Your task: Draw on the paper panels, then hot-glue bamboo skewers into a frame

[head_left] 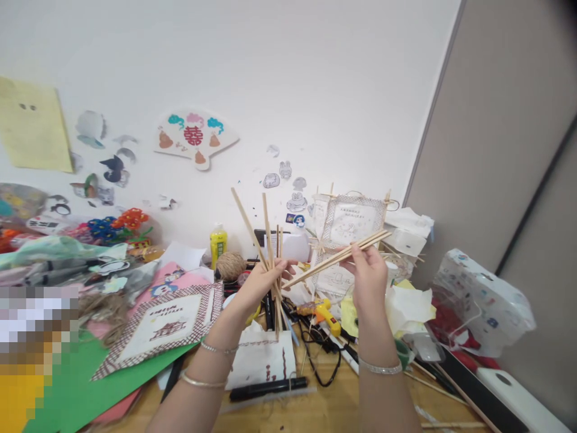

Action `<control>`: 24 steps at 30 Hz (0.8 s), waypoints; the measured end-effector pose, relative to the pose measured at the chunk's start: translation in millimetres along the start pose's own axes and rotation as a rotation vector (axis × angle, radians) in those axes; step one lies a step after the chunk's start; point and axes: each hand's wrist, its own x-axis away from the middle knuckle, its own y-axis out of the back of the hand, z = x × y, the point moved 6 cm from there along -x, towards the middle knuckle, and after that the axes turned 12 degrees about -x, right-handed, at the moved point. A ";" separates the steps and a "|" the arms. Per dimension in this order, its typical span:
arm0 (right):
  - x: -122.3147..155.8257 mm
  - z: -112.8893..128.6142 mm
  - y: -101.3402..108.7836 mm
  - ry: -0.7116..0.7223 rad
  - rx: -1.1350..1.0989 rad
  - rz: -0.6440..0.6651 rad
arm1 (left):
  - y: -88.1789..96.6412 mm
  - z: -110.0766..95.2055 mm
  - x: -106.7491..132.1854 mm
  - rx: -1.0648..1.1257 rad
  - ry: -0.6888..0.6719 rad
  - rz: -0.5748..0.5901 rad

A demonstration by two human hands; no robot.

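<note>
My left hand (264, 282) is closed round a bundle of thin wooden sticks (269, 252) that fan upward and reach down past the palm. My right hand (368, 272) pinches a second set of wooden sticks (342, 255), held slanting from lower left to upper right, their low ends near the left hand's fingers. Both hands hover above a cluttered wooden desk (324, 409). Behind the right hand stands a small paper lantern on a stick frame (354, 225).
A yellow glue gun (322, 313) with a black cord, a black marker (268, 389), a twine ball (229, 264), a yellow glue bottle (218, 242), printed paper panels (162, 328), green card (90, 391) and a wrapped package (482, 304) crowd the desk. A white wall with stickers rises behind.
</note>
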 end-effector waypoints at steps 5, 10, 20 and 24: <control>-1.3 -4.9 -2.2 -0.118 0.136 0.160 | -1.6 -2.6 5.5 -0.039 0.008 0.155; 16.5 -28.8 -34.4 -0.251 0.251 0.375 | -14.2 -6.7 8.3 -0.017 -0.001 0.243; 18.8 -47.5 -40.7 -0.289 0.164 0.363 | -22.4 0.3 2.9 0.075 0.019 0.224; 20.0 -58.6 -41.2 -0.326 0.140 0.374 | -26.5 1.9 4.2 0.086 0.058 0.197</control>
